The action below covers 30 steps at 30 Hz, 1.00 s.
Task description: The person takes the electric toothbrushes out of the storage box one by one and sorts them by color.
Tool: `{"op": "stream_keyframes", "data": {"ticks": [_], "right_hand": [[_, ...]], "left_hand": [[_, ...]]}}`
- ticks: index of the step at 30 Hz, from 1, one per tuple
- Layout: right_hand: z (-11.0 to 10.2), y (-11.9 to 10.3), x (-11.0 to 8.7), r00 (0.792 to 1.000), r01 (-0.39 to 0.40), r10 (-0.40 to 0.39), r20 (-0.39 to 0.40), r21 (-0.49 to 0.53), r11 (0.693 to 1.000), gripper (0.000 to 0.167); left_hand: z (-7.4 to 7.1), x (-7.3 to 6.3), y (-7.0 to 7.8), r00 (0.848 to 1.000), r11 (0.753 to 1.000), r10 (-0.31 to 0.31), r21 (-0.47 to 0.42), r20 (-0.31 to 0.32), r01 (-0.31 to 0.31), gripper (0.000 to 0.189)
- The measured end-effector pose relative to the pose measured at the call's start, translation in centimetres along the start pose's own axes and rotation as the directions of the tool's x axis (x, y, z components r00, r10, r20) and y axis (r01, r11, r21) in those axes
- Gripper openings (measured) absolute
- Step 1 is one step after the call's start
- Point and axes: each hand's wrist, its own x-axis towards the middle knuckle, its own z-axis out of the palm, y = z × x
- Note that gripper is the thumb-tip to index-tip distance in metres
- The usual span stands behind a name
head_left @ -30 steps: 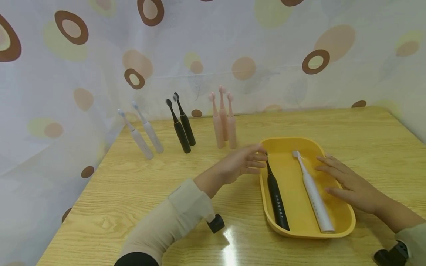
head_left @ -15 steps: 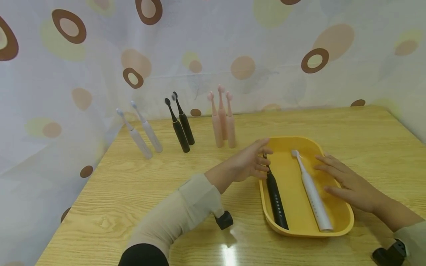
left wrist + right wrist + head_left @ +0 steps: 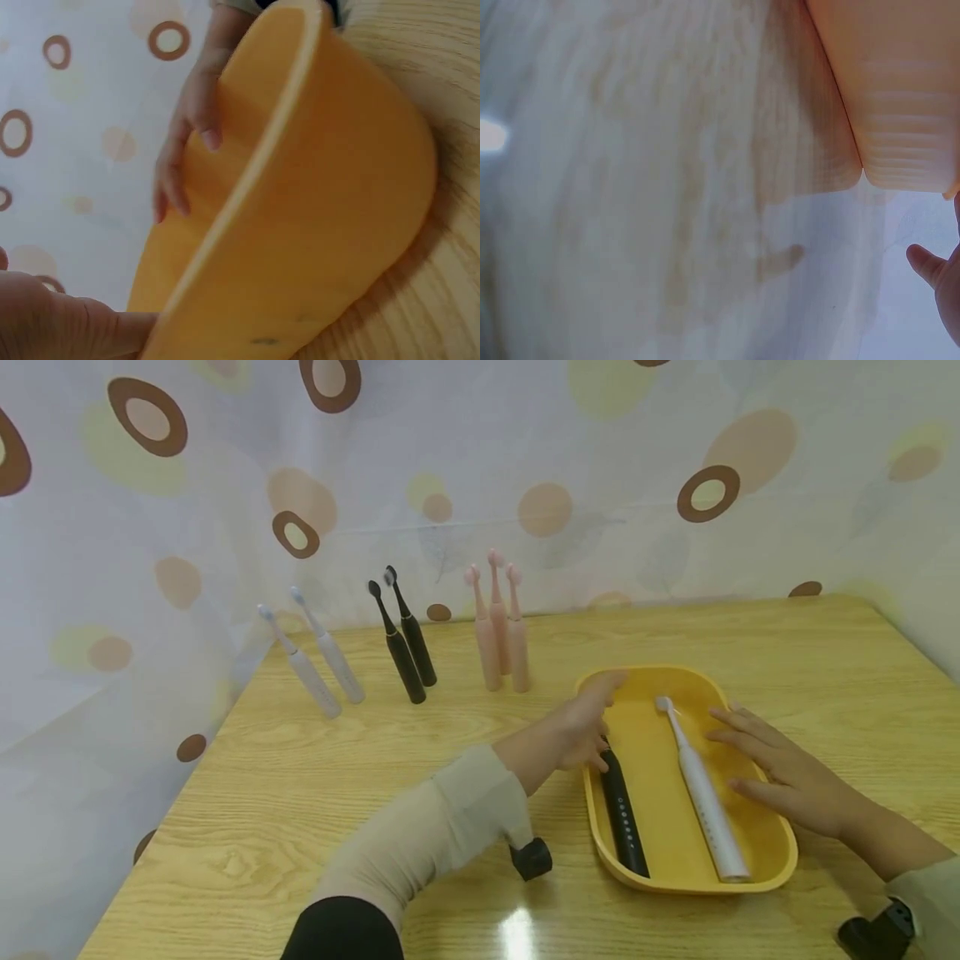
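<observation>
A yellow tray [image 3: 654,793] holds a black electric toothbrush [image 3: 624,818] along its left side and a white electric toothbrush [image 3: 708,814] to the right. My left hand [image 3: 581,727] reaches over the tray's left rim with loosely bent fingers, covering the black toothbrush's head and neck. In the left wrist view part of the left hand [image 3: 67,319] shows right at the tray rim [image 3: 247,176]. Spread fingers of my right hand [image 3: 780,772] rest over the tray's right rim, apart from the white toothbrush. The right wrist view catches just a little of the right hand [image 3: 949,289].
Behind the tray and to its left stand three pink toothbrushes [image 3: 501,643], two black toothbrushes [image 3: 407,660] and two white toothbrushes [image 3: 313,681]. A patterned curtain [image 3: 465,460] hangs behind the wooden table [image 3: 337,785].
My left hand has moved right, farther over the tray's left rim, and now hides the black toothbrush's head. The right hand stays in place at the right rim.
</observation>
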Motion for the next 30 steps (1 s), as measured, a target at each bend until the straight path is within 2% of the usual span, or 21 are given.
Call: {"op": "stream_keyframes", "data": {"ticks": [6, 10, 18, 23, 30], "right_hand": [[0.2, 0.0, 0.1, 1.0, -0.004, 0.004, 0.004, 0.006, 1.0, 0.048], [0.2, 0.0, 0.2, 1.0, -0.001, 0.001, 0.001, 0.006, 1.0, 0.048], [0.0, -0.3, 0.5, 1.0, -0.011, 0.011, 0.01, 0.007, 1.0, 0.047], [0.2, -0.2, 0.5, 1.0, -0.004, 0.004, 0.009, 0.003, 1.0, 0.047], [0.1, 0.2, 0.3, 1.0, -0.001, 0.001, 0.01, -0.004, 1.0, 0.049]], "left_hand": [[1.0, 0.6, -0.5, 0.995, 0.999, -0.025, 0.026, -0.097, 0.028, 0.069], [1.1, 1.0, -0.7, 0.991, 0.999, -0.029, 0.034, -0.134, 0.034, 0.068], [1.0, 1.4, -1.2, 0.994, 0.997, -0.066, 0.045, -0.083, 0.07, 0.067], [1.1, 1.8, -1.7, 0.992, 0.994, -0.085, 0.058, -0.094, 0.09, 0.058], [1.3, 2.7, -1.7, 0.988, 0.98, -0.147, 0.13, -0.056, 0.153, 0.057]]}}
